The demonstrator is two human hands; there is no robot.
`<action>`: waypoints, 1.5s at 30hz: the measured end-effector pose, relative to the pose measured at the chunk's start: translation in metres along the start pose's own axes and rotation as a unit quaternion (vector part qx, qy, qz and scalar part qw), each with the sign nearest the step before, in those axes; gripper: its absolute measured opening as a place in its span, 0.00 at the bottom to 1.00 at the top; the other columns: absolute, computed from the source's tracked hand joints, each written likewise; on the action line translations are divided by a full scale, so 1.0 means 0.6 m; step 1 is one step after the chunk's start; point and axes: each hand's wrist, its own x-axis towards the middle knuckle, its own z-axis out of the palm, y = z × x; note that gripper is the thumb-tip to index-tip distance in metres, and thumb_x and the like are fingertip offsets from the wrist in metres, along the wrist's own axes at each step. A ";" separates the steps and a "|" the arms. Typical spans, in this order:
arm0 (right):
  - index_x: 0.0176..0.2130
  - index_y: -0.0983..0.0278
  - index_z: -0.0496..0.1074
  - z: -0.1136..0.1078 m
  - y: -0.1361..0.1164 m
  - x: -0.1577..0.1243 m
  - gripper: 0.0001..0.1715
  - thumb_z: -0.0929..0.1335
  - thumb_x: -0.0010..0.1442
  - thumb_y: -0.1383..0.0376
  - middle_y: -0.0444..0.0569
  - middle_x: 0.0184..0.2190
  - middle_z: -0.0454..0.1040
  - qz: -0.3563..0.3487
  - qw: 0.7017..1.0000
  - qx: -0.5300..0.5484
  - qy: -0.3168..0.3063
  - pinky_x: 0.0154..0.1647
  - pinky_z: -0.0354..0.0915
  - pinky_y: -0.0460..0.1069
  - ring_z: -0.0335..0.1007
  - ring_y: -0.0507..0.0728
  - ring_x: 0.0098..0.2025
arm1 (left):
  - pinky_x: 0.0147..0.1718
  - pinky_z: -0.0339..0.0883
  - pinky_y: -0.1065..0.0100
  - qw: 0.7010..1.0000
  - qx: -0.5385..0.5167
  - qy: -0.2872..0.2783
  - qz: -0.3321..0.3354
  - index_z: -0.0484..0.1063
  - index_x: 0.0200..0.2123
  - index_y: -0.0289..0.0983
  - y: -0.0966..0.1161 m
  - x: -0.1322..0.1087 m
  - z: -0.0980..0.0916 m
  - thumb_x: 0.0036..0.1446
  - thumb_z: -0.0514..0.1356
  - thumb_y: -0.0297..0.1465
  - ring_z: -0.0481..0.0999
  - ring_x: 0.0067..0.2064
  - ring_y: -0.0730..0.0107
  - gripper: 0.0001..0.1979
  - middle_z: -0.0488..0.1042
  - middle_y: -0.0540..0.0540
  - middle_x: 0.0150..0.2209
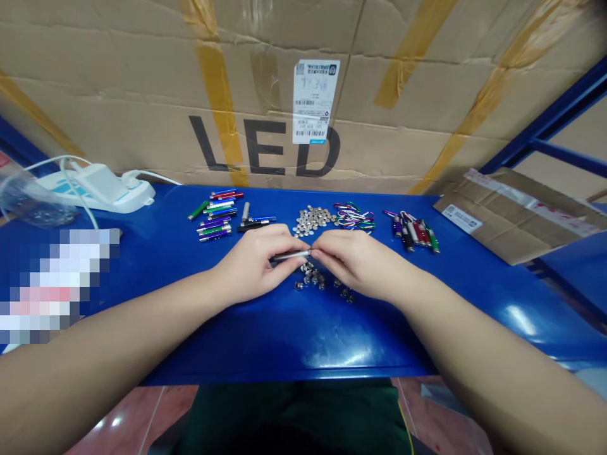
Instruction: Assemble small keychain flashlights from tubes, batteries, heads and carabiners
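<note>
While both hands are working close together above the glossy blue counter [284,354], the left hand [251,262] is curling its fingers around a slim silver metal tube [290,255], and the right hand [353,259] is pinching the tube's tip between its fingertips [315,253]. The tube is being held just above a loose scatter of small silver metal parts [310,278]. A slip at that pinch could be sending it into them, and a careless wrist could be sweeping them apart. Beyond the hands, about a dozen coloured metal tubes [211,215] are lying at the left, a heap of silver button cells [313,220] is too dense to count, a tangle of coloured carabiners [355,216] is sitting beside it, and roughly seven assembled keychain lights [410,230] are lying at the right.
</note>
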 end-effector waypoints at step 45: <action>0.29 0.63 0.67 0.021 0.000 0.011 0.21 0.68 0.68 0.52 0.37 0.19 0.59 0.213 0.871 0.441 -0.047 0.21 0.49 0.44 0.50 0.47 0.19 | 0.33 0.69 0.73 0.999 0.013 0.031 0.040 0.80 0.45 0.33 -0.003 0.000 0.000 0.65 0.66 0.26 0.74 0.31 0.74 0.06 0.74 0.49 0.32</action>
